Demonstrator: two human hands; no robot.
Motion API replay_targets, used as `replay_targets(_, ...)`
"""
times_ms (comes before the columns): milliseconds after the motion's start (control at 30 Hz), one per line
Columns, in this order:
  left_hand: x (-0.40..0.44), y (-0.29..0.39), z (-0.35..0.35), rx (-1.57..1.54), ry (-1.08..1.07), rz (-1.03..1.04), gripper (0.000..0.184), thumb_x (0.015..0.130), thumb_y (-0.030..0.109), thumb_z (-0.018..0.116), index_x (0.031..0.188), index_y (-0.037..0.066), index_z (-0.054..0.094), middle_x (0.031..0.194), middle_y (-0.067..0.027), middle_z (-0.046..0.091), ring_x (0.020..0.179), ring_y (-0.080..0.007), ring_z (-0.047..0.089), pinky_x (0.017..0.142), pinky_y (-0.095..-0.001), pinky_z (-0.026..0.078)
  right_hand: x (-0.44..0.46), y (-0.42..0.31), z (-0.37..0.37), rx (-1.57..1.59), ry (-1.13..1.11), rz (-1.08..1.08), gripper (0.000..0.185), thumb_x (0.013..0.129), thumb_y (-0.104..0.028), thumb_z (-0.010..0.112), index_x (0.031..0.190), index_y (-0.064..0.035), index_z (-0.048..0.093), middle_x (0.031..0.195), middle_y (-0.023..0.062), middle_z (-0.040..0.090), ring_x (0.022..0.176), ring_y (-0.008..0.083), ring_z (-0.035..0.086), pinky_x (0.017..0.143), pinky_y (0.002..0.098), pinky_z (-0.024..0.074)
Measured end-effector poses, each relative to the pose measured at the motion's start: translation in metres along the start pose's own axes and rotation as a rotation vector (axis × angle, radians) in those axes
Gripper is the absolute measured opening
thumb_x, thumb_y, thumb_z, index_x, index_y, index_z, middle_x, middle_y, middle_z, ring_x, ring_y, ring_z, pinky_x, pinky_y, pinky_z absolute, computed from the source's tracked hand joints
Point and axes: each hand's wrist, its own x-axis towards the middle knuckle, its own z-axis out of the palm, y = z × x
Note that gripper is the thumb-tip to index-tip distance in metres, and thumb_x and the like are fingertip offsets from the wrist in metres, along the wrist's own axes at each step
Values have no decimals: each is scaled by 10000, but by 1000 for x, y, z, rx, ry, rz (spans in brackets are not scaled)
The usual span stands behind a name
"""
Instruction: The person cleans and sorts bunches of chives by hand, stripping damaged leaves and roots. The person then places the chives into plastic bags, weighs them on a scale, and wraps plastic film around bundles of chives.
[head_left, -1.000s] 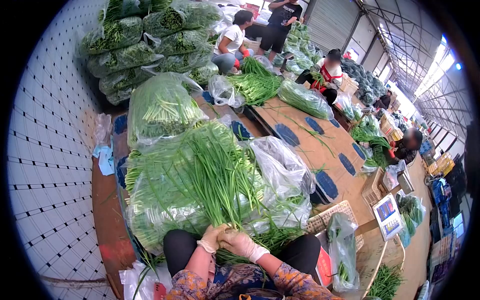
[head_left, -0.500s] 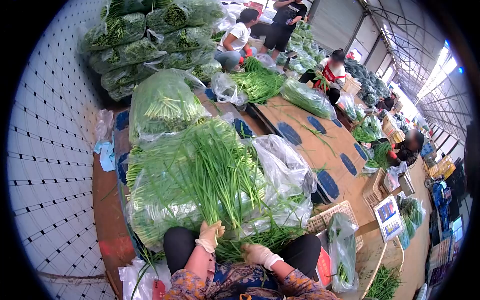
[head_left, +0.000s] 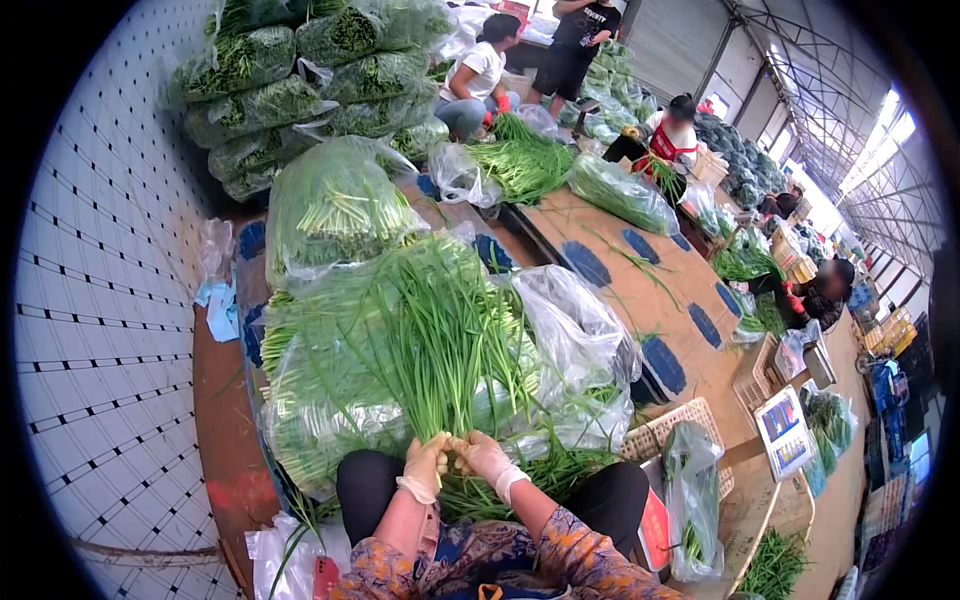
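A loose bundle of long green chives (head_left: 432, 345) lies fanned out before me, its pale cut ends toward my lap. My left hand (head_left: 424, 466), in a light glove, is closed around those ends. From the other side my right hand (head_left: 484, 460), gloved too, pinches the ends, and the two hands meet. Under the bundle is a large clear plastic bag (head_left: 325, 425) packed with more chives. More loose chives (head_left: 560, 470) cover my lap between the dark-clad knees.
Behind the bundle sits another filled bag (head_left: 335, 205), with stacked bags (head_left: 365, 85) farther back. Crumpled plastic (head_left: 570, 320) lies to the right. A woven basket (head_left: 665, 425), a scale display (head_left: 785, 432) and a bag of greens (head_left: 690, 500) stand at right. Several people work beyond.
My right hand has moved up and left from the loose chives in my lap to the bundle's ends, beside my left hand. The left keeps its hold.
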Motion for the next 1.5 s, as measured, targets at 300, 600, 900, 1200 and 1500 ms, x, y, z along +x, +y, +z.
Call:
replay_targets(300, -2, 0, 5, 133, 113, 60, 224, 801, 143, 628, 944, 62, 476, 707, -21, 536, 452, -42, 369, 362, -183, 276, -1, -15, 0, -1054, 315, -48, 583, 783, -575, 511, 904, -5, 548, 874, 200, 620, 867, 342, 590, 776, 411, 449)
replay_targets(600, -51, 66, 10, 4, 58, 342, 245, 835, 230, 583, 982, 42, 532, 719, -9, 545, 474, -26, 382, 386, -171, 264, 6, -10, -26, 210, -9, -111, 250, 916, -234, 413, 781, -45, 507, 640, 33, 526, 497, 122, 430, 479, 271, 417)
replay_targets(900, -21, 17, -20, -290, -164, 75, 294, 896, 298, 498, 1015, 34, 550, 709, -6, 557, 444, -31, 377, 387, -169, 300, -8, -16, -40, -57, 154, -86, 293, 914, -284, 449, 762, -47, 528, 556, 28, 521, 449, 108, 458, 433, 241, 386)
replay_targets(1200, -12, 7, -19, -293, -251, -18, 336, 812, 162, 610, 1105, 24, 519, 1015, -108, 606, 680, -101, 543, 576, -198, 462, -43, -8, 9, -1258, 417, -708, 125, 837, -183, 530, 775, -95, 467, 615, 122, 557, 554, 296, 582, 463, 385, 440)
replay_targets(1500, -11, 2, -13, -323, -101, -15, 289, 819, 56, 571, 1094, -10, 511, 1022, -124, 594, 860, -200, 603, 729, -295, 511, -49, -22, 2, -880, -18, -604, 235, 779, -208, 624, 910, -33, 535, 734, 108, 600, 665, 182, 592, 590, 298, 470)
